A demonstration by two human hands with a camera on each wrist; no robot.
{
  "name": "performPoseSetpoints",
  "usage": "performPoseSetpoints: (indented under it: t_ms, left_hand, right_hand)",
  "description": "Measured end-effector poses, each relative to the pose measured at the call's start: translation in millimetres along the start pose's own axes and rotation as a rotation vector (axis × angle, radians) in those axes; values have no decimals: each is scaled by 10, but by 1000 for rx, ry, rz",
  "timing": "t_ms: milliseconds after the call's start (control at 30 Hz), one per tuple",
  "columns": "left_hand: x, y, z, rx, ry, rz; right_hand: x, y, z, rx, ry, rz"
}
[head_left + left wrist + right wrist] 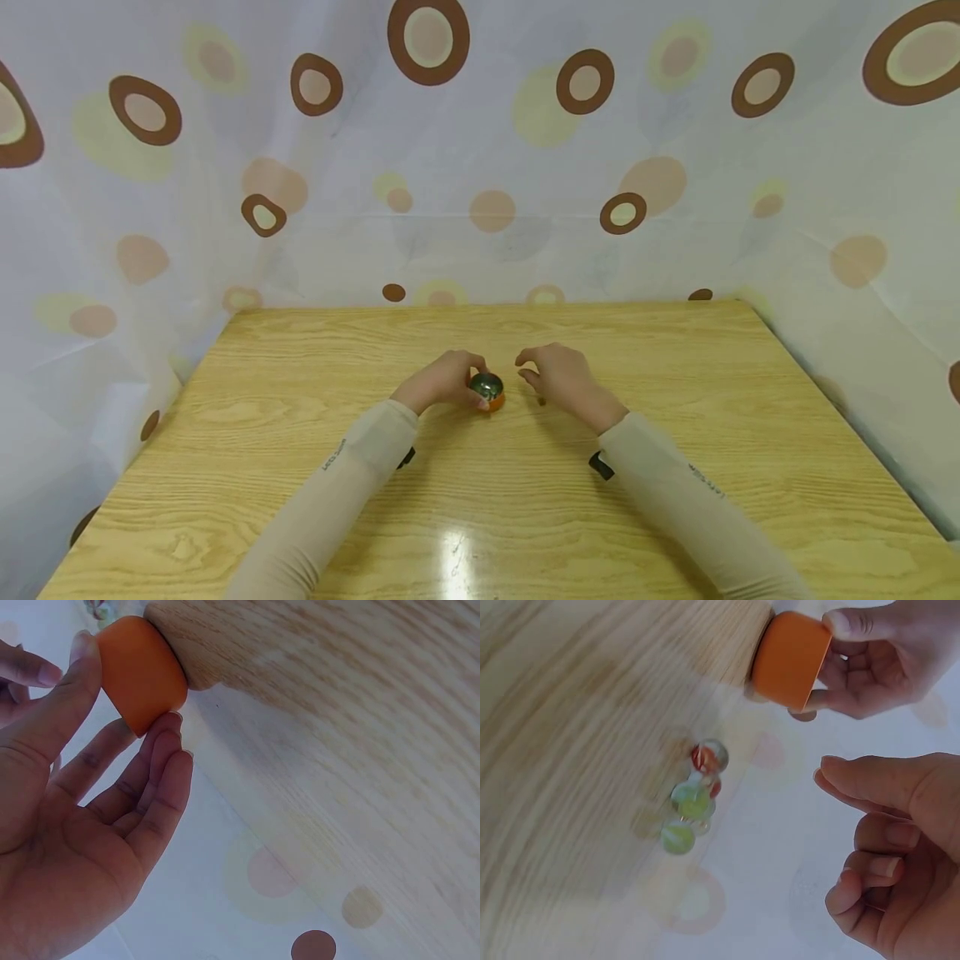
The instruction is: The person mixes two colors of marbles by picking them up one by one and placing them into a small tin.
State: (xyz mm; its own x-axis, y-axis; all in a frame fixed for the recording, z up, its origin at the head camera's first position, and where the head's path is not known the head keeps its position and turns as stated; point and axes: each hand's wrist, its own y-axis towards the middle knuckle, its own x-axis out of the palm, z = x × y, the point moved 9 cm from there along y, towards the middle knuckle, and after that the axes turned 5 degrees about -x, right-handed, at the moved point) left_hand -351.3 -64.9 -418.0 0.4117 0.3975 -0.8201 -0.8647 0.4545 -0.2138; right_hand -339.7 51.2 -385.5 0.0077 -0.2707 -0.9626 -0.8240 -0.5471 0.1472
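One orange cup (496,404) stands upright on the tabletop (480,487), near its middle from side to side and somewhat toward the far edge. Its inside looks dark and glossy from above; whether anything lies in it is too small to tell. The left hand (447,379) pinches the cup at its rim, thumb on one side and fingers on the other, its palm clear of the wall.

Several glass marbles (692,801) lie in a tight cluster on the tabletop, just beside the cup on the right hand's side. Some show green, others red swirls; they overlap, so an exact count cannot be told. The right hand (561,377) hangs near them, well apart from the cup, its fingers loosely bent and a gap between thumb and forefinger, with nothing held.

The tabletop is pale yellowish wood with a marked grain, and a bright patch of reflected light shows toward its near edge. Both forearms come in from the near side in beige sleeves (318,508) with small dark lettering. Behind the tabletop and along both sides hangs a white sheet (450,258) printed with brown, peach and pale yellow rounds, some of them ringed.
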Motion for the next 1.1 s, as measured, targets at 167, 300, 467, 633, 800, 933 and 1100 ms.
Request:
performPoseSetpoints:
  t_ms: [167, 300, 467, 633, 800, 933, 1100]
  left_hand:
    - [2, 7, -7, -8, 11, 2]
    - [1, 9, -9, -10, 27, 3]
    - [0, 7, -13, -1, 25, 1]
    - [2, 5, -17, 6, 13, -3]
    - [3, 8, -18, 10, 8, -3]
    - [3, 13, -14, 8, 17, 0]
    - [12, 16, -18, 4, 23, 2]
  right_hand:
    - [-49, -19, 105, 16, -16, 9]
    - [-59, -29, 187, 33, -18, 7]
    - [-24, -42, 302, 60, -5, -18]
    - [16, -43, 390, 78, -8, -37]
    - [53, -28, 434, 72, -21, -47]
    - [83, -24, 459, 81, -21, -67]
    - [125, -28, 474, 87, -9, -96]
